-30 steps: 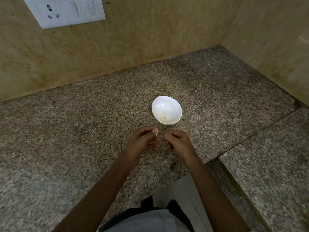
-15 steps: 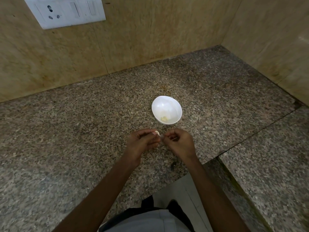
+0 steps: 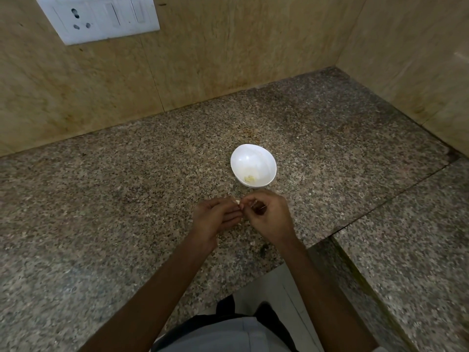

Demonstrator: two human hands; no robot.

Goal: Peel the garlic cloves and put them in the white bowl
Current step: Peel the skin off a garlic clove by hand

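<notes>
A small white bowl (image 3: 253, 158) stands on the granite counter, with a bit of pale peeled garlic (image 3: 249, 178) at its bottom. Just in front of the bowl my left hand (image 3: 215, 219) pinches a small whitish garlic clove (image 3: 237, 202) at its fingertips. My right hand (image 3: 267, 215) is curled right beside it, its thumb and fingertips meeting the clove. Most of the clove is hidden by the fingers.
The speckled granite counter (image 3: 127, 186) fills an L-shaped corner with beige walls behind and to the right. A white switch and socket plate (image 3: 101, 17) is on the back wall. A scrap of garlic skin (image 3: 252, 243) lies near the counter's front edge.
My right hand has closed in on the left, and its fingertips now meet the clove. Both hands stay in front of the bowl.
</notes>
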